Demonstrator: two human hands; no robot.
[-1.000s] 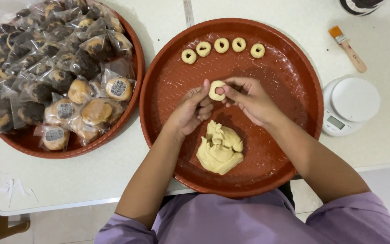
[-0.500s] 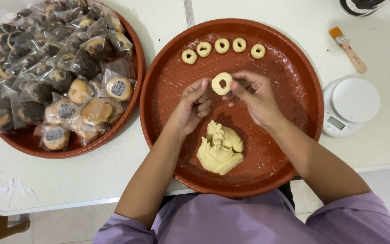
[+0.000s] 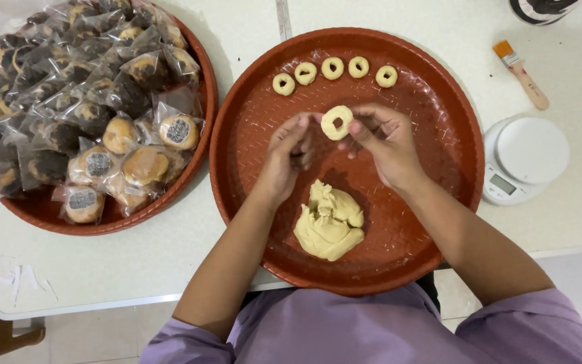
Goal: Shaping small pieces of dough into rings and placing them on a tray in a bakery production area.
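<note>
Soft, even light fills the scene, bright on the white table (image 3: 136, 263). Short, faint shadows fall toward seven o'clock under the brush (image 3: 521, 74) and the hands. Glare glints off the plastic wrappers (image 3: 89, 108) at ten o'clock. Focus is sharp throughout, with slight stretching at the corners.

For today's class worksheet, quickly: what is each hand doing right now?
Left hand: fingertips touching the dough ring at its left edge.
Right hand: pinching the dough ring from the right, above the red tray.
</note>
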